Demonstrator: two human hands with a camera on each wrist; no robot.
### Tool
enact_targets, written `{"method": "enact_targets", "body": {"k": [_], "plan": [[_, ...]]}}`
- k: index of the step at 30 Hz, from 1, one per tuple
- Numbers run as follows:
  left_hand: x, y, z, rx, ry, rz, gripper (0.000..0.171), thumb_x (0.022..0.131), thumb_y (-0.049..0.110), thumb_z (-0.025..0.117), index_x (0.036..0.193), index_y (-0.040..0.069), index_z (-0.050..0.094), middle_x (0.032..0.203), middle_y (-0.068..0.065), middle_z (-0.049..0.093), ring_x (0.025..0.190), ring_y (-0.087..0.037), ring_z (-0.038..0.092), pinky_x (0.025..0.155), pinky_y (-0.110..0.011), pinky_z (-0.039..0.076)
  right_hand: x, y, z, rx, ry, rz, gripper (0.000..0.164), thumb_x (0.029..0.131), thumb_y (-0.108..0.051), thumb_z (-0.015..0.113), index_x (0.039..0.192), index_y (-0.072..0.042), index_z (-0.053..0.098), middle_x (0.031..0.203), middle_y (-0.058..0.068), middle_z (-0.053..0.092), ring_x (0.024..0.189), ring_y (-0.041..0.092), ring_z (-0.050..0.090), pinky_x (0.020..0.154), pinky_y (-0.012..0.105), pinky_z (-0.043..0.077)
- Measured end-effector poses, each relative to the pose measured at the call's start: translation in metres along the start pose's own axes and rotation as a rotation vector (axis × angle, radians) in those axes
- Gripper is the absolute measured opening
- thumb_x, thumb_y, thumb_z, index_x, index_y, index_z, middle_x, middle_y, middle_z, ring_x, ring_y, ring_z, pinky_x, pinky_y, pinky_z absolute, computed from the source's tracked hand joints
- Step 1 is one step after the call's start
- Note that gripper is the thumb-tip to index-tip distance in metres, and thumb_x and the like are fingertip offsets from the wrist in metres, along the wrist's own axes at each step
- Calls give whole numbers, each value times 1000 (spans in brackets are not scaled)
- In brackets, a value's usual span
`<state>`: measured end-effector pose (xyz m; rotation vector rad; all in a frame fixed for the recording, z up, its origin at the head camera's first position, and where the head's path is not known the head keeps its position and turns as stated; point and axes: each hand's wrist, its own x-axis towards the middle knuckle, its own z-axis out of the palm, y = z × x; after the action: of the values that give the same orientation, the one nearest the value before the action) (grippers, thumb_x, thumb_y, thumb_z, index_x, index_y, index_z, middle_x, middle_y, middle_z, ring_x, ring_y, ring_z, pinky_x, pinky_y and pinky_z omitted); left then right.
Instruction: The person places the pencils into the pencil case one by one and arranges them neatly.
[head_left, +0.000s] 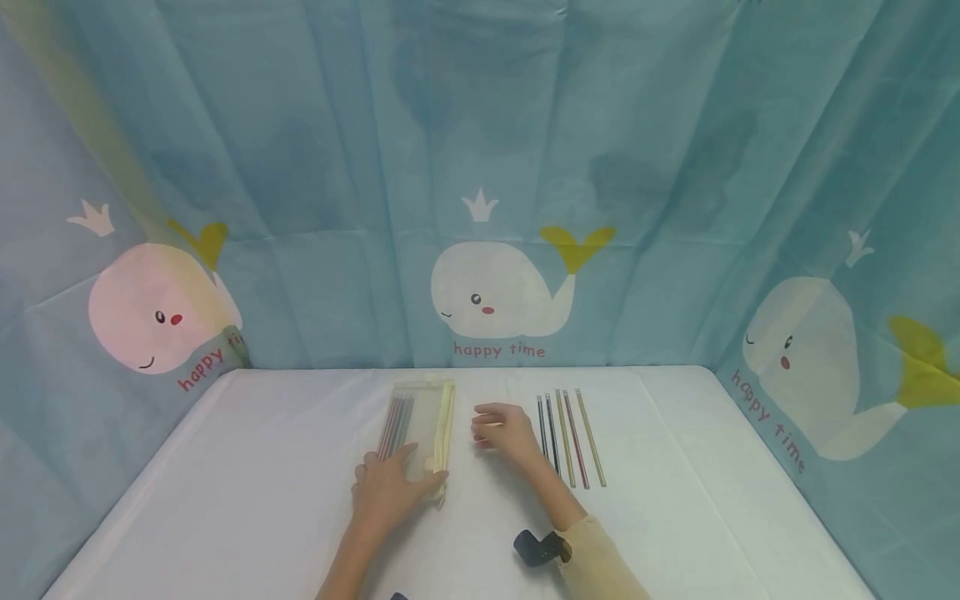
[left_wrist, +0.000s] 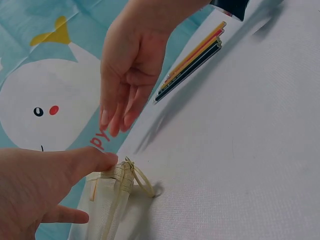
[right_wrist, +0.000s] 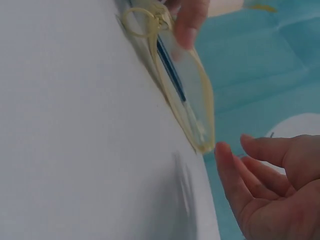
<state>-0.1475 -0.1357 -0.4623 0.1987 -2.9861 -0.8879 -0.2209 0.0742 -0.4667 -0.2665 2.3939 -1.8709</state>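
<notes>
A translucent cream pencil pouch (head_left: 426,408) lies left of centre on the table, with several pencils (head_left: 395,425) showing through it. My left hand (head_left: 386,492) holds its near end, thumb by the zipper edge and fingers along the far left side. From the right wrist view the pouch's zipped side gapes, and a dark blue pencil (right_wrist: 171,70) shows inside. A pull ring (left_wrist: 144,181) hangs at the zipper's end. To the right of the pouch, my right hand (head_left: 506,432) hovers with loosely bent fingers and nothing between them.
Several loose pencils, among them a red one (head_left: 577,442) and a dark one (head_left: 551,421), lie side by side right of my right hand. The white-covered table (head_left: 225,500) ends at a blue curtain (head_left: 322,300) printed with whales.
</notes>
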Motion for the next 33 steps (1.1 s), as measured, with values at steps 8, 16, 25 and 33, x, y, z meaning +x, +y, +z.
{"method": "enact_targets", "body": {"k": [8,16,25,33], "plan": [[0,0,1,-4,-4,-9,85,81,60,82,142,4,64,115,-30,56,103,-42,51,85,-59,45,-9,1,-22,-27,88,-11,37,98,2,69,134,11,63,116,27,74,94,36,78,79,36,64],[0,0,0,-1,-10,-7,86,81,62,82,143,4,63,114,-29,56,101,-39,51,84,-57,45,-16,-1,-37,-61,145,-8,38,98,0,69,134,8,65,115,24,74,93,33,78,79,35,63],[0,-1,2,-11,-9,2,86,81,62,82,143,4,64,115,-30,55,101,-40,51,85,-60,45,-18,2,-48,-89,187,-12,37,99,0,68,135,8,64,117,26,73,95,36,77,77,37,64],[-1,0,0,-24,-18,-2,85,82,61,82,143,4,63,117,-30,56,102,-41,51,87,-62,44,-19,9,-53,-123,203,8,38,99,-2,69,135,6,64,118,24,74,95,33,77,76,35,64]]}}
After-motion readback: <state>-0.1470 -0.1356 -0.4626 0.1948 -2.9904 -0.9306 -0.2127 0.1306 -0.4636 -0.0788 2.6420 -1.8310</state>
